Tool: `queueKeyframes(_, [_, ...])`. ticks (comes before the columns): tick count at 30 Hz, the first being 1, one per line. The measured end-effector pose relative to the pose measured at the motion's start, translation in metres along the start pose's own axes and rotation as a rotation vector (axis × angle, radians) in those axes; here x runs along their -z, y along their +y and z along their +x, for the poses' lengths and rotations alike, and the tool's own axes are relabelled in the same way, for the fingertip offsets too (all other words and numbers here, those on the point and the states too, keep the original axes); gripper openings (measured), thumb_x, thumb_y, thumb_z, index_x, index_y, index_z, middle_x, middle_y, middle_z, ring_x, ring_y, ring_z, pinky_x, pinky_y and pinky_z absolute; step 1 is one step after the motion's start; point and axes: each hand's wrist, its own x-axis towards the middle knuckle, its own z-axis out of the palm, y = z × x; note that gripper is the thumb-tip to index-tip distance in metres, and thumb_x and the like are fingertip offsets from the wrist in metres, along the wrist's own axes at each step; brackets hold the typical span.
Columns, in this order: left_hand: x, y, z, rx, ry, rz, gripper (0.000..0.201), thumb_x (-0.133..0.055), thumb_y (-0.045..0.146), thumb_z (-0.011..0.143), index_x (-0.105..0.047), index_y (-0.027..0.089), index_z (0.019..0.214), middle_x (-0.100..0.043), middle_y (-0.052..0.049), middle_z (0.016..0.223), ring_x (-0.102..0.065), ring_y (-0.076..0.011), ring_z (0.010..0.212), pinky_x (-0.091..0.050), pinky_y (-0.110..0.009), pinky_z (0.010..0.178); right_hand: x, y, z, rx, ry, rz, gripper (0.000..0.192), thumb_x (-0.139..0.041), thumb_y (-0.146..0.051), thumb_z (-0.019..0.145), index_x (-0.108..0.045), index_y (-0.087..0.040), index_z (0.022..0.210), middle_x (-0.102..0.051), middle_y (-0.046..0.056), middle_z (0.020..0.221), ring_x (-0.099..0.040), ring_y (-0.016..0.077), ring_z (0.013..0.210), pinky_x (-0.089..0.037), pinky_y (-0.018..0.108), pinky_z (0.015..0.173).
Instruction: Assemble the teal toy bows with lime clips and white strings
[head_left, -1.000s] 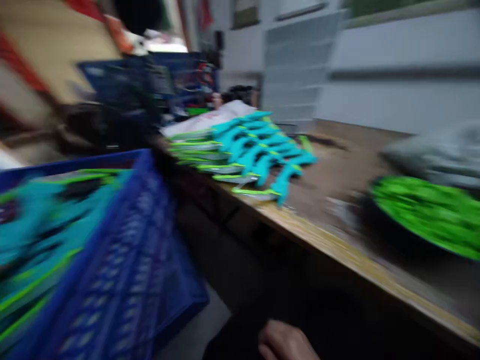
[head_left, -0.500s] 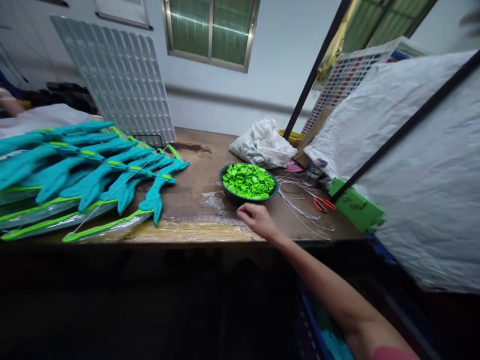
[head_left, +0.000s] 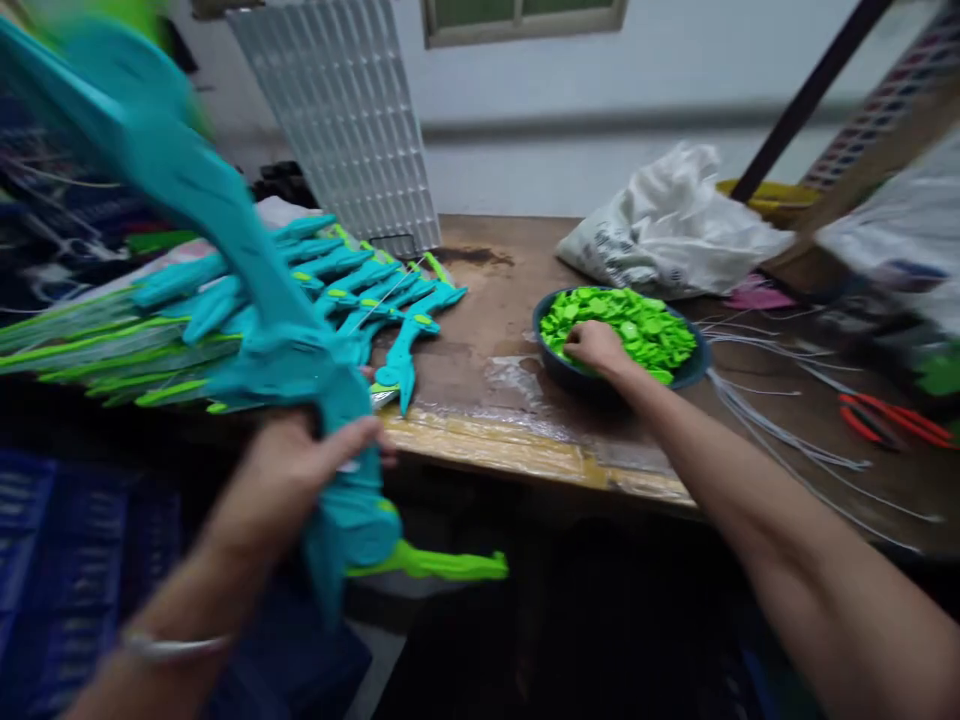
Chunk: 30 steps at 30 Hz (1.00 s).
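My left hand is wrapped around the grip of a teal toy bow with bright green limbs. The bow is raised, tilted and close to the camera, partly blurred, and its upper end reaches the top left corner. On the table, my right hand reaches into a dark round bowl heaped with small green plastic pieces. Its fingers are curled closed against the pieces, and what they pinch is hidden. More teal bows lie overlapped on the table behind the raised one.
A white sack stands behind the bowl. White cords and red-handled pliers lie to its right. A corrugated panel leans at the back wall. Blue crates stand low at left. The table's front edge is taped.
My left hand has come into view holding a toy bow. My right hand has moved from in front of the bowl into the green pieces. The view has shifted left and closer.
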Motion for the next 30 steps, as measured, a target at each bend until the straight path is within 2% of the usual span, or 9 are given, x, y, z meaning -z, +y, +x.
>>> queueKeyframes(3, [-0.035,-0.028,-0.017,0.085,-0.156,-0.147,0.031,-0.078,0.041,0.081,-0.069,0.013,0.089,-0.071,-0.006,0.072,-0.069,-0.0213,0.065,-0.057,-0.031,0.062,-0.006,0.007,0.002,0.070,0.029,0.024,0.014,-0.069,-0.024,0.088,-0.076,-0.012,0.087,-0.076,0.014,0.097,-0.071,0.0273,0.100,-0.052,0.035,0.090])
queueKeyframes(7, [-0.076,-0.062,-0.037,0.106,-0.266,-0.351,0.038,-0.074,0.046,0.085,-0.067,0.014,0.106,-0.072,-0.007,0.078,-0.068,-0.0211,0.070,-0.058,-0.032,0.066,-0.011,0.011,0.002,0.105,0.066,0.056,0.012,-0.074,-0.017,0.076,-0.077,-0.012,0.087,-0.077,0.013,0.095,-0.071,0.0265,0.097,-0.051,0.032,0.086])
queueKeyframes(11, [-0.075,-0.070,-0.045,0.122,-0.206,-0.586,0.042,-0.062,0.050,0.094,-0.067,0.013,0.112,-0.073,-0.009,0.077,-0.067,-0.0185,0.067,-0.057,-0.029,0.064,-0.009,0.013,0.001,0.083,0.135,0.147,0.012,-0.074,-0.016,0.072,-0.077,-0.015,0.084,-0.078,0.009,0.089,-0.071,0.0248,0.091,-0.052,0.031,0.085])
queueKeyframes(15, [-0.063,-0.067,-0.047,0.180,-0.074,-0.611,0.043,-0.065,0.047,0.094,-0.064,0.012,0.119,-0.076,-0.009,0.080,-0.070,-0.0178,0.063,-0.058,-0.027,0.060,0.007,0.011,-0.005,0.025,0.310,0.267,0.022,-0.060,-0.016,0.083,-0.074,-0.009,0.098,-0.076,0.015,0.097,-0.070,0.0244,0.091,-0.052,0.034,0.085])
queueKeyframes(19, [-0.067,-0.069,-0.058,0.176,-0.061,-0.611,0.051,-0.077,0.043,0.085,-0.062,0.011,0.122,-0.078,-0.015,0.102,-0.077,-0.0256,0.081,-0.063,-0.033,0.070,0.026,-0.018,-0.048,0.037,0.498,0.605,0.023,-0.056,-0.020,0.088,-0.069,-0.011,0.104,-0.073,0.013,0.096,-0.066,0.0198,0.078,-0.054,0.033,0.073])
queueKeyframes(21, [-0.074,-0.071,-0.064,0.167,-0.057,-0.620,0.053,-0.082,0.040,0.081,-0.061,0.011,0.120,-0.075,-0.018,0.114,-0.077,-0.0308,0.094,-0.065,-0.038,0.078,0.028,-0.042,-0.093,0.156,0.413,0.959,0.017,-0.066,-0.025,0.084,-0.069,-0.015,0.097,-0.071,0.005,0.083,-0.061,0.0144,0.063,-0.053,0.030,0.065])
queueKeyframes(24, [-0.087,-0.074,-0.071,0.151,-0.036,-0.641,0.054,-0.083,0.040,0.081,-0.058,0.015,0.122,-0.072,-0.017,0.122,-0.076,-0.0331,0.099,-0.064,-0.042,0.081,0.020,-0.079,-0.171,0.293,0.038,1.268,0.023,-0.076,-0.032,0.081,-0.070,-0.018,0.098,-0.068,-0.002,0.070,-0.061,0.0117,0.059,-0.054,0.027,0.064])
queueKeyframes(26, [-0.095,-0.077,-0.075,0.110,-0.028,-0.625,0.050,-0.079,0.039,0.085,-0.058,0.018,0.124,-0.071,-0.015,0.127,-0.074,-0.0320,0.106,-0.062,-0.043,0.088,0.010,-0.097,-0.216,0.262,-0.158,1.357,0.019,-0.075,-0.033,0.084,-0.071,-0.018,0.096,-0.069,-0.002,0.068,-0.064,0.0122,0.061,-0.055,0.027,0.064])
queueKeyframes(30, [-0.102,-0.082,-0.081,-0.025,0.009,-0.512,0.039,-0.072,0.037,0.092,-0.064,0.020,0.126,-0.067,-0.010,0.135,-0.062,-0.0266,0.129,-0.043,-0.040,0.116,-0.007,-0.109,-0.263,0.215,-0.210,1.481,0.014,-0.075,-0.031,0.086,-0.071,-0.021,0.094,-0.069,-0.002,0.077,-0.067,0.0130,0.065,-0.058,0.027,0.063])
